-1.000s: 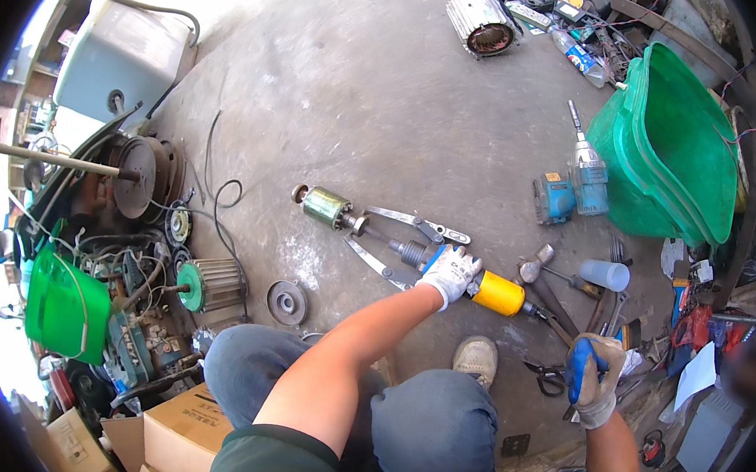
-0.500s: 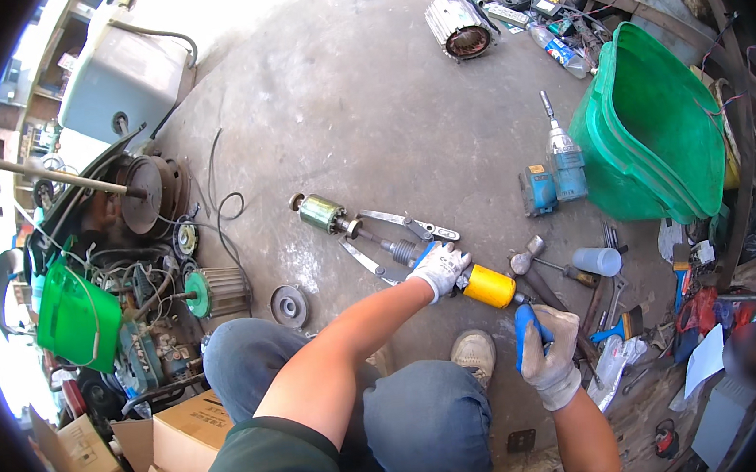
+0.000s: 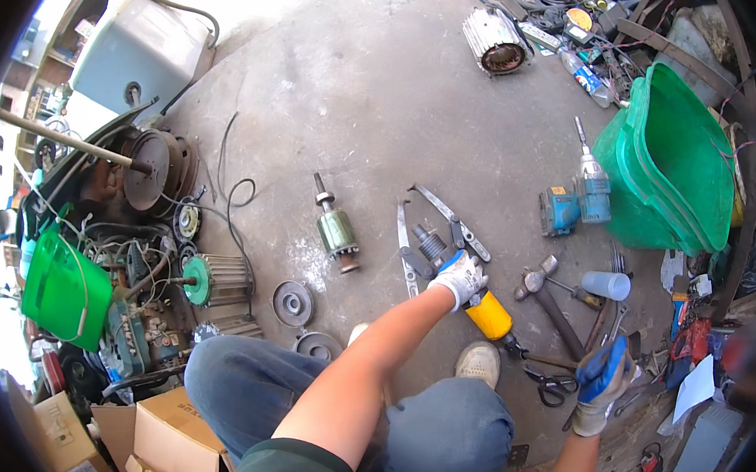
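Note:
My left hand (image 3: 459, 279), in a white and blue work glove, is closed round the body of a hydraulic gear puller (image 3: 489, 316) with a yellow cylinder. The puller's steel jaws (image 3: 462, 229) spread on the floor, pointing away from me. From its near end a thin rod (image 3: 549, 361) reaches toward my gloved right hand (image 3: 604, 378), which has curled fingers; what it grips is hidden. Left of the jaws, apart from them, lies a motor rotor (image 3: 336, 230) with its shaft pointing away.
On the right are a hammer (image 3: 544, 289), a clear plastic cup (image 3: 606, 285), scissors (image 3: 554, 389), a blue impact wrench (image 3: 577, 195) and a green bucket (image 3: 623, 186). A round metal end cover (image 3: 293, 303) and a green motor (image 3: 220, 279) lie left. A cardboard box (image 3: 177, 443) stands near my knee.
The rotor, earlier in line with the puller's screw, now lies apart and turned. The puller has swung so its jaws point away from me. My right hand has moved right and nearer me.

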Available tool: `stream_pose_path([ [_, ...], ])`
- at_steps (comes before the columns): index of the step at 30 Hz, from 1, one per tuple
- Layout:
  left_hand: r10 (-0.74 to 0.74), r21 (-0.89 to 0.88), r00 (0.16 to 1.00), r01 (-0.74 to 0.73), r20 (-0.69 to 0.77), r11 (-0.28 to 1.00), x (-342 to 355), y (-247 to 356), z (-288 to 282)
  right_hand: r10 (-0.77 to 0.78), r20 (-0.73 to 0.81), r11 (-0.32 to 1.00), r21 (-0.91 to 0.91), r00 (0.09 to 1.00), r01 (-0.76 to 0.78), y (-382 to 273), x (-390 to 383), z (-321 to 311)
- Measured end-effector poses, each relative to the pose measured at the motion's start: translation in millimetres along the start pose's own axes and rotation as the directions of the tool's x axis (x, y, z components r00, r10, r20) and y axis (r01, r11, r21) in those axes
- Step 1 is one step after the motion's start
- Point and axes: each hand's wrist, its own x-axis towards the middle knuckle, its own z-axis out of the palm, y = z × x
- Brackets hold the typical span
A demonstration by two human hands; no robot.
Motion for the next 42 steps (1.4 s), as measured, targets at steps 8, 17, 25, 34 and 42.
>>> stream_pose_path([
  [8, -0.881, -0.563, 0.366, 0.677, -0.301, 0.474, -146.4, -188.7, 41.8, 0.119, -0.145, 0.992, -0.010, 0.982, -0.122, -18.3, -44.4, 76.8],
  [17, -0.980, -0.838, 0.180, 0.545, 0.087, 0.026, -203.8, -341.1, 177.3, 0.599, -0.319, 0.757, 0.525, 0.735, -0.389, -23.7, -43.0, 127.5],
  [25, -0.939, -0.862, -0.025, 0.389, 0.342, -0.325, -118.3, -375.2, 143.9, 0.665, -0.235, 0.691, 0.554, 0.709, -0.464, 27.8, -31.6, 102.9],
  [34, -0.796, -0.780, 0.486, 0.625, 0.360, 0.028, -148.9, -368.2, 132.1, 0.585, -0.334, 0.785, 0.462, 0.739, -0.413, 46.0, -35.2, 26.5],
  [42, -0.802, -0.415, 0.560, 0.793, 0.209, 0.446, -134.3, -393.5, 173.2, 0.443, -0.227, 0.894, 0.049, 0.867, -0.445, 62.6, -52.5, 39.6],
])
